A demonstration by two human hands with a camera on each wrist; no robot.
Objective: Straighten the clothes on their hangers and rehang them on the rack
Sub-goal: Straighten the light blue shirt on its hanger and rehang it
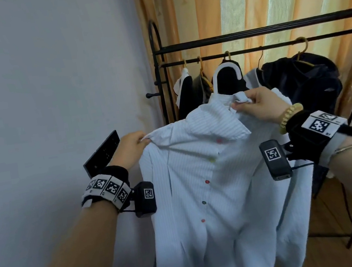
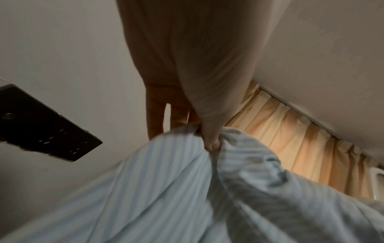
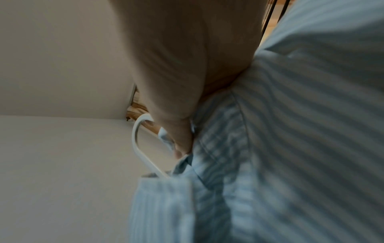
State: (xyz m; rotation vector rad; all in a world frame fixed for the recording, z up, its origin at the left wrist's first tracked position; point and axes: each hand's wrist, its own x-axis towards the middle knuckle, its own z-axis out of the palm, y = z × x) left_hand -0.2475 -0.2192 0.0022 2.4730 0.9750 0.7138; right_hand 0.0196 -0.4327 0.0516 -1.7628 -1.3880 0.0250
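In front of the black rack point(image 1: 247, 35), the left hand point(image 1: 130, 148) pinches the striped shirt point(image 1: 203, 198) at its shoulder; the right hand point(image 1: 260, 103) pinches its collar beside the white hanger point(image 1: 228, 74), whose hook hangs below the rail.

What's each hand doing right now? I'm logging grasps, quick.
Left hand: pinches the striped shirt at its shoulder edge.
Right hand: pinches the shirt's collar, beside the white hanger hook.

Pale blue striped shirt point(image 1: 203, 198) on white hanger point(image 1: 225, 72), off black rack point(image 1: 271, 45)
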